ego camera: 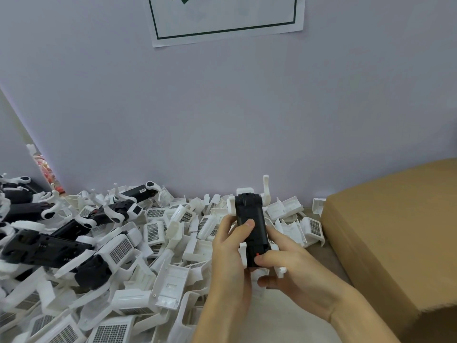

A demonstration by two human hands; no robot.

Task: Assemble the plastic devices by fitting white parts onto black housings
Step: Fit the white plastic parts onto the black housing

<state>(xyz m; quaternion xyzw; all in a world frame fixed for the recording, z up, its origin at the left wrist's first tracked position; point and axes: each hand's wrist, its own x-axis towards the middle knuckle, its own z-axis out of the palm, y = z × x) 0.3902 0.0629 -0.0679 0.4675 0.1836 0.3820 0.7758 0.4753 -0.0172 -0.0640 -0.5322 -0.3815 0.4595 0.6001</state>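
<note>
Housing (251,226) black, held upright-ish above the bench (284,315), long axis running away from the person, white parts already on its far end and sides. Left hand (228,253) grips it from the left, thumb (243,225) curled over the top face mid-body. Right hand (289,263) grips the near end from the right, thumb (268,259) pressed on the near top edge beside a small red spot, other fingers curled under. Both sets of fingers wrapped round the housing, not spread. Left of the fingers: heap of loose white parts (158,243), many with grid vents. Further left: stack of assembled units (49,243), black with white arms. Right of the fingers: cardboard box (395,231). Beyond the fingers: pale wall (222,120) with a green-bordered paper sign (225,18)
</note>
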